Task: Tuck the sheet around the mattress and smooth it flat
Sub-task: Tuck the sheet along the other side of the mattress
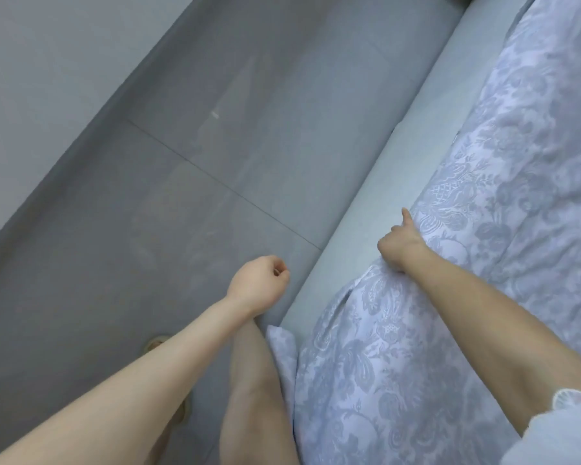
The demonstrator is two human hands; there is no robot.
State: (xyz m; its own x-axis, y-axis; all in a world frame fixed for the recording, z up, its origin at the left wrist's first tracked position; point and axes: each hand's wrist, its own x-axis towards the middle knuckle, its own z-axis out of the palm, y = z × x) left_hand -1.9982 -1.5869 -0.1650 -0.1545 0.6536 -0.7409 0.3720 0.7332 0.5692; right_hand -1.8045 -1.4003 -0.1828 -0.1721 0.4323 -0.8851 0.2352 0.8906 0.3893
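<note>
Sheet: the patterned sheet (483, 213) covers the bed on the right of the view. Its loose edge runs diagonally from near bottom centre up to the top right. It is rumpled, with a fold bunched near the person's leg (252, 397).
Mattress: a plain pale band (376, 196) lies bare between the sheet's edge and the floor (182, 162). I take it for the mattress side, not yet covered.
Right grip: the right grip (399, 245) sits right on the sheet's edge, with its fingers curled into the cloth and mostly hidden by it. The thumb (406, 218) sticks out along the edge. It holds the sheet.
Left grip: the left grip (259, 285) hangs over the floor just beside the pale band, balled into a fist, with nothing visible in it. It is apart from the sheet.
Key relation: the edge to be tucked runs lengthwise away from the person, parallel to the pale band. The right grip is already on it. The loose fold below lies to the right of the left grip, close to it.
Step in hand: probably drawing the edge outward and down over the mattress side.
Next move calls for: likely a pull across the edge's long axis, toward the floor side, with the left grip taking the nearer fold.
Risk: a one-sided pull may skew the sheet or deepen the wrinkles.
</note>
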